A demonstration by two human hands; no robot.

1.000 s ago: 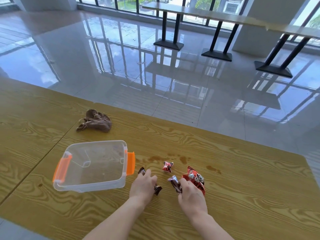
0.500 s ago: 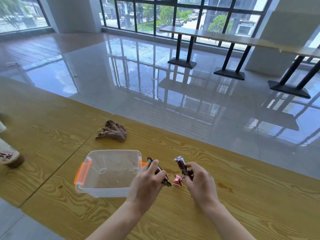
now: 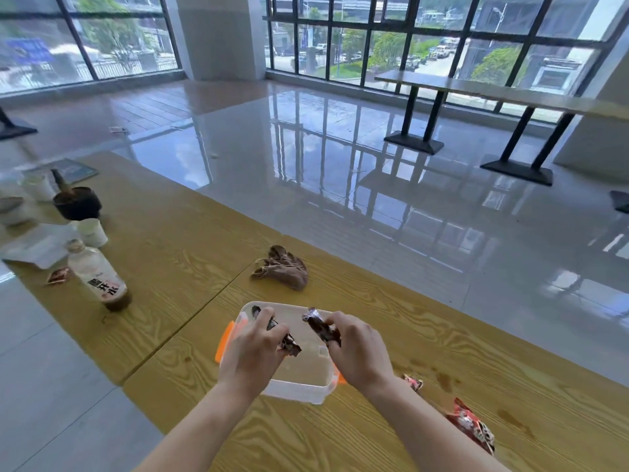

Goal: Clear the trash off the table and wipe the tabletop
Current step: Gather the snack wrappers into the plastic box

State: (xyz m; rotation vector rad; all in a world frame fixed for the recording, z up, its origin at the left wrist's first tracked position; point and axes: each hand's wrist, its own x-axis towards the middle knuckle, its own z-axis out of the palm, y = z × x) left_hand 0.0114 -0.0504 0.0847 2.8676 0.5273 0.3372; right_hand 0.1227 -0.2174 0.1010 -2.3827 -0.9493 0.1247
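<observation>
Both hands hover over a clear plastic bin point(image 3: 299, 386) with orange handles on the wooden table point(image 3: 374, 434). My left hand point(image 3: 253, 352) is shut on dark candy wrappers point(image 3: 289, 344). My right hand point(image 3: 359, 349) is shut on another dark wrapper point(image 3: 320, 325). A small red wrapper point(image 3: 413, 382) and a larger red snack wrapper point(image 3: 471, 425) lie on the table to the right, by my right forearm. A crumpled brown cloth point(image 3: 282, 267) lies beyond the bin. Brown stains point(image 3: 444, 381) mark the wood near the red wrappers.
On the adjoining table at the left stand a drink bottle point(image 3: 100, 275), a white cup point(image 3: 92, 232), a dark bowl point(image 3: 77, 202), white containers and one more small wrapper point(image 3: 58, 276). Shiny floor lies beyond the table's far edge, with other tables by the windows.
Both hands picked wrappers up off the table and carried them left, over the bin. The view swung left, revealing the bottle and dishes.
</observation>
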